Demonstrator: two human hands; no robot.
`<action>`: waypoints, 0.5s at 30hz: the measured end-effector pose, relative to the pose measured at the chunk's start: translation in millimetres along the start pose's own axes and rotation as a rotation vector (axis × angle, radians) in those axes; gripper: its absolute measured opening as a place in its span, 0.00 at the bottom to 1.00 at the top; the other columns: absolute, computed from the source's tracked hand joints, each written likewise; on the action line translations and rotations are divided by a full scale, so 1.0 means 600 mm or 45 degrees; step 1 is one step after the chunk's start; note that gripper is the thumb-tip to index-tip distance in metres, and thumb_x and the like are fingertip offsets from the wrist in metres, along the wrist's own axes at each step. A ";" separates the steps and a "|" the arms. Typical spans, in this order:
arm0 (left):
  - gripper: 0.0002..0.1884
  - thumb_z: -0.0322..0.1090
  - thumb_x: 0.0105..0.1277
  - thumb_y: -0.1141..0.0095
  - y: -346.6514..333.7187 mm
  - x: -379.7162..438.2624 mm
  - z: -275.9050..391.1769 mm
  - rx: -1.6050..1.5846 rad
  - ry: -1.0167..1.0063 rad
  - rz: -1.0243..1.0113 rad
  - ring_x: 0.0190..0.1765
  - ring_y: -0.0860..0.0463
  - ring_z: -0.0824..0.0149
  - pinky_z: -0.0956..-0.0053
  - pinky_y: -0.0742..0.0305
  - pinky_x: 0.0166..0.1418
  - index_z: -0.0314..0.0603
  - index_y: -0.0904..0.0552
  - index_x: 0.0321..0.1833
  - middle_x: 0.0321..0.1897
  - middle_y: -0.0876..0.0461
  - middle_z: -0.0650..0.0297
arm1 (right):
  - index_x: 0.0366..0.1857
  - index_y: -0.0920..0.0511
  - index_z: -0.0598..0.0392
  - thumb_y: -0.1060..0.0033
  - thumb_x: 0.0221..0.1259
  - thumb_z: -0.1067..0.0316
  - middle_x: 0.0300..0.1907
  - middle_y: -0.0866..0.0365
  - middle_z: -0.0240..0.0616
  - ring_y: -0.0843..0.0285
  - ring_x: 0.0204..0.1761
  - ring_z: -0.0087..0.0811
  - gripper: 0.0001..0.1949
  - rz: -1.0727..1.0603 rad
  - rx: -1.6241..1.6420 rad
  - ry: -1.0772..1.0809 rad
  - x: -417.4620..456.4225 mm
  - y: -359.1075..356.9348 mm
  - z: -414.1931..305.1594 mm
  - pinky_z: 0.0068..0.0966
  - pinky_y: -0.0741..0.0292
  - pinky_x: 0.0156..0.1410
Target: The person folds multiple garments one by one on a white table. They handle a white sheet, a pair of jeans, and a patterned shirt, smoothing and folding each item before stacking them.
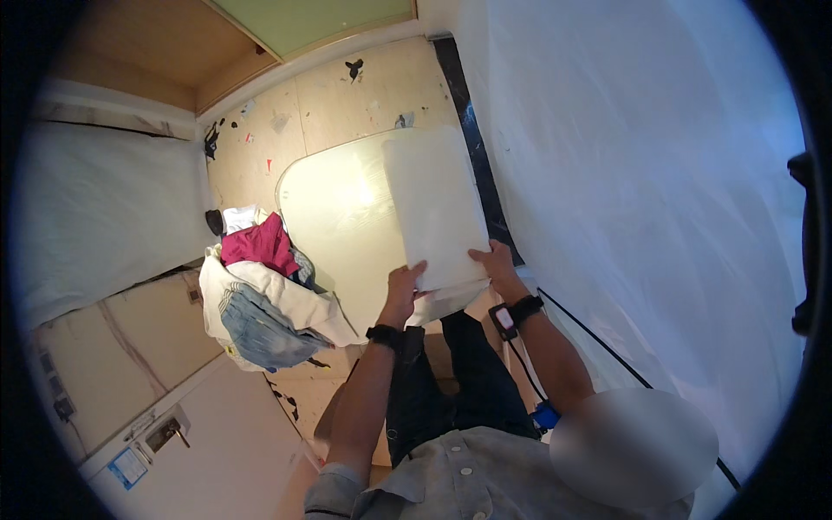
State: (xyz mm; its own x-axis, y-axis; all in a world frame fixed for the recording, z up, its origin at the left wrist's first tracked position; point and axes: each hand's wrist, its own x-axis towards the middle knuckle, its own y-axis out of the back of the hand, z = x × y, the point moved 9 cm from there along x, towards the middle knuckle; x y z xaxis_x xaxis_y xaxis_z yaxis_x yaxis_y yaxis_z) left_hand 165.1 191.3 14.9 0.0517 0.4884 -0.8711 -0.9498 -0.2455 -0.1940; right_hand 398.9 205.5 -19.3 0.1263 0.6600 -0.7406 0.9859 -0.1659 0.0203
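Note:
Both my hands grip the near end of a long white folded sheet (435, 208), which looks like cloth, though its material is hard to tell. It extends away from me along the right side of a pale, round-cornered table (325, 240). My left hand (404, 285) pinches the near left corner, thumb on top. At the near right corner my right hand (499, 265) has its thumb over the sheet. A looser white layer (452, 304) hangs below this end, close to my legs.
Heaped clothes cover the table's left edge: a magenta garment (263, 247), blue denim (270, 325) and white pieces. A white curtain-like sheet (617, 162) rises at right, with a black cable (598, 344) before it. At lower left is a white door (214, 442) with a metal handle.

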 end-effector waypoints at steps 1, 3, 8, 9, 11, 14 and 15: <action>0.20 0.39 0.70 0.34 0.011 0.013 -0.030 0.152 0.081 0.051 0.45 0.14 0.61 0.67 0.17 0.53 0.25 0.18 0.52 0.46 0.14 0.53 | 0.51 0.20 0.67 0.29 0.63 0.68 0.42 0.13 0.44 0.14 0.40 0.33 0.18 0.025 -0.042 -0.058 -0.002 0.003 0.009 0.32 0.17 0.48; 0.19 0.39 0.70 0.33 0.017 0.031 -0.051 0.118 0.010 0.033 0.44 0.14 0.62 0.67 0.17 0.52 0.26 0.17 0.50 0.45 0.13 0.54 | 0.48 0.18 0.67 0.28 0.62 0.68 0.39 0.13 0.43 0.15 0.37 0.32 0.16 0.084 -0.121 -0.176 -0.009 0.015 0.030 0.30 0.19 0.45; 0.18 0.38 0.69 0.33 0.017 0.036 -0.067 0.113 -0.032 0.022 0.43 0.14 0.63 0.68 0.18 0.50 0.26 0.15 0.50 0.42 0.12 0.56 | 0.45 0.16 0.65 0.26 0.56 0.66 0.38 0.12 0.46 0.14 0.35 0.36 0.17 0.144 -0.334 0.173 -0.004 0.040 0.013 0.35 0.19 0.43; 0.17 0.38 0.69 0.33 0.017 0.028 -0.073 0.130 -0.023 0.039 0.43 0.14 0.63 0.68 0.19 0.49 0.26 0.15 0.50 0.42 0.12 0.56 | 0.45 0.16 0.65 0.26 0.55 0.65 0.38 0.12 0.48 0.13 0.35 0.38 0.17 0.168 -0.373 0.231 -0.009 0.039 0.007 0.37 0.18 0.43; 0.17 0.37 0.70 0.34 0.020 0.018 -0.079 0.130 -0.025 0.047 0.44 0.15 0.62 0.68 0.19 0.50 0.25 0.16 0.50 0.43 0.13 0.55 | 0.44 0.16 0.65 0.26 0.52 0.63 0.39 0.12 0.50 0.12 0.38 0.41 0.19 0.143 -0.467 0.185 -0.021 0.042 0.015 0.38 0.18 0.45; 0.14 0.34 0.67 0.32 0.027 0.016 -0.090 0.067 -0.070 0.087 0.39 0.15 0.64 0.69 0.21 0.45 0.25 0.14 0.46 0.38 0.12 0.57 | 0.43 0.17 0.66 0.26 0.50 0.61 0.38 0.12 0.54 0.12 0.40 0.47 0.20 0.143 -0.627 0.230 -0.021 0.045 0.044 0.39 0.18 0.47; 0.14 0.34 0.67 0.32 0.033 0.020 -0.098 0.081 -0.070 0.086 0.38 0.16 0.64 0.69 0.21 0.44 0.26 0.14 0.45 0.37 0.13 0.58 | 0.43 0.17 0.67 0.26 0.50 0.61 0.38 0.12 0.56 0.12 0.40 0.49 0.21 0.141 -0.686 0.258 -0.024 0.042 0.053 0.40 0.19 0.48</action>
State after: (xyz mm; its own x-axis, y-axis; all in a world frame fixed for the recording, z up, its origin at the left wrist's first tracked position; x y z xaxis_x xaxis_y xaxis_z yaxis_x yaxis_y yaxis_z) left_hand 165.2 143.2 -25.6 -0.0287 0.5183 -0.8547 -0.9684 -0.2264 -0.1048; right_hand 418.5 168.8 -29.6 0.1980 0.7959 -0.5721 0.8755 0.1188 0.4683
